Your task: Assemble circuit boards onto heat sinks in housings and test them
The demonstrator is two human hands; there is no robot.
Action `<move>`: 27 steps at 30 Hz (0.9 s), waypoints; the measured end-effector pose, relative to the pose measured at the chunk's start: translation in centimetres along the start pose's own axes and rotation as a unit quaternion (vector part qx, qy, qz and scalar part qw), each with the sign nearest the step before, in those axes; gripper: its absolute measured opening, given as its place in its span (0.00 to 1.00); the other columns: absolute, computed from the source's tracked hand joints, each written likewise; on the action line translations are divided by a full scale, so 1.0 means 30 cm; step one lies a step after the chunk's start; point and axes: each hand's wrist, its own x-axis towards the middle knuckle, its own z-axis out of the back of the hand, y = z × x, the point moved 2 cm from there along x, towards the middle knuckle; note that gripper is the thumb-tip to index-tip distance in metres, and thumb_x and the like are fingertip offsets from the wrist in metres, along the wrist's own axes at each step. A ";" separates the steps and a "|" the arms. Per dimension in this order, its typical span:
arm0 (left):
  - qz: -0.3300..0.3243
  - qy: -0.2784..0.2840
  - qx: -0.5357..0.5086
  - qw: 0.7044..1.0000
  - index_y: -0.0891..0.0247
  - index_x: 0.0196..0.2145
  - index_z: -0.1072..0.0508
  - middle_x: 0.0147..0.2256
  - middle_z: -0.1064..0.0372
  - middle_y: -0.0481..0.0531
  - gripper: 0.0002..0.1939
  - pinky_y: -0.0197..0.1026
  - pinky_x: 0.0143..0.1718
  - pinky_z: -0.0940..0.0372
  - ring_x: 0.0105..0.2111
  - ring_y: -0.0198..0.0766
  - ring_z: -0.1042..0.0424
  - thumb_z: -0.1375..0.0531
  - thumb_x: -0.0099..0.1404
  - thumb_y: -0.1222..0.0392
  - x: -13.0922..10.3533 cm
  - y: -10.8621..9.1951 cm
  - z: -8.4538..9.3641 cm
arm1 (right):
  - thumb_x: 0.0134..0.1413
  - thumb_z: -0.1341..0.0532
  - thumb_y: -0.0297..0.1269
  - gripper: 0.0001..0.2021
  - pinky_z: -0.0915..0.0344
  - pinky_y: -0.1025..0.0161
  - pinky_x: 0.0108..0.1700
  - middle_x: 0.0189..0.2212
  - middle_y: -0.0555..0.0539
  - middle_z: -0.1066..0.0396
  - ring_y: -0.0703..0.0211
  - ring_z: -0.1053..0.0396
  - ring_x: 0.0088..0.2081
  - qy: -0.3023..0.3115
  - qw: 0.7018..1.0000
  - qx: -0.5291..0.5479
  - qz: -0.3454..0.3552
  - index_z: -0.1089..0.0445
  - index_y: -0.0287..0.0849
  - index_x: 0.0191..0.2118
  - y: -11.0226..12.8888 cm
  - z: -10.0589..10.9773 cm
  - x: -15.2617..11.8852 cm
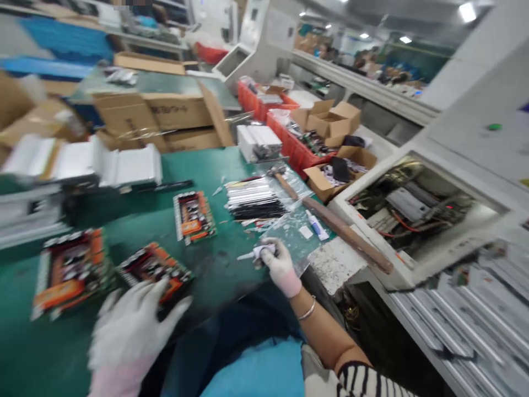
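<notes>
An orange-and-black circuit board with a white connector strip point(155, 268) lies on the green bench mat point(215, 275) just beyond the gloved left hand point(134, 325), whose spread, open fingers reach over its near edge, seemingly to pick it up. The gloved right hand point(279, 264) is closed around a small white tube point(258, 253), nozzle pointing leftward, ready for use. Two similar boards point(68, 270) lie farther left and ahead.

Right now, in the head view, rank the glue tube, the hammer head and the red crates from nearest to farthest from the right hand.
1. Glue tube: just beyond the right hand, on the plastic sheet.
2. Hammer head: farther back.
3. Red crates: farthest, at the table's rear right.
</notes>
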 end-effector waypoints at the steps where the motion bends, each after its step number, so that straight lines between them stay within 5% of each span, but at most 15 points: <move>1: -0.020 0.017 0.030 0.999 0.60 0.48 0.30 0.37 0.27 0.57 0.19 0.55 0.40 0.30 0.36 0.52 0.27 0.44 0.68 0.44 -0.025 -0.037 0.004 | 0.44 0.31 0.49 0.20 0.30 0.65 0.25 0.23 0.56 0.29 0.65 0.30 0.21 -0.008 1.000 -0.005 -0.001 0.35 0.45 0.39 -0.001 0.005 -0.005; 10: -0.065 0.019 -0.143 0.987 0.65 0.47 0.31 0.36 0.26 0.53 0.10 0.45 0.50 0.29 0.38 0.39 0.25 0.40 0.68 0.61 -0.158 -0.308 -0.024 | 0.45 0.33 0.47 0.17 0.36 0.67 0.22 0.19 0.56 0.31 0.66 0.34 0.18 -0.021 0.996 -0.085 -0.011 0.33 0.43 0.37 0.008 -0.008 -0.026; 15: -0.093 0.009 -0.177 0.980 0.62 0.48 0.31 0.36 0.24 0.50 0.13 0.47 0.55 0.32 0.39 0.38 0.25 0.41 0.69 0.54 -0.174 -0.331 -0.055 | 0.50 0.35 0.45 0.13 0.36 0.66 0.25 0.20 0.56 0.31 0.66 0.34 0.20 0.020 0.987 -0.157 0.024 0.32 0.42 0.36 0.020 -0.058 -0.034; 20: 0.027 0.017 -0.104 0.994 0.66 0.56 0.33 0.53 0.29 0.64 0.38 0.59 0.67 0.51 0.57 0.52 0.33 0.47 0.65 0.30 -0.211 -0.327 -0.074 | 0.56 0.38 0.46 0.12 0.35 0.64 0.30 0.22 0.55 0.31 0.64 0.33 0.23 0.052 0.973 -0.218 0.056 0.31 0.42 0.37 0.023 -0.082 -0.027; 27: 0.061 0.044 -0.085 0.994 0.63 0.60 0.35 0.56 0.32 0.60 0.37 0.52 0.70 0.61 0.60 0.50 0.35 0.46 0.64 0.32 -0.229 -0.343 -0.101 | 0.52 0.32 0.46 0.12 0.31 0.60 0.43 0.35 0.49 0.26 0.60 0.28 0.37 0.100 0.939 -0.316 0.096 0.25 0.43 0.37 0.044 -0.126 -0.012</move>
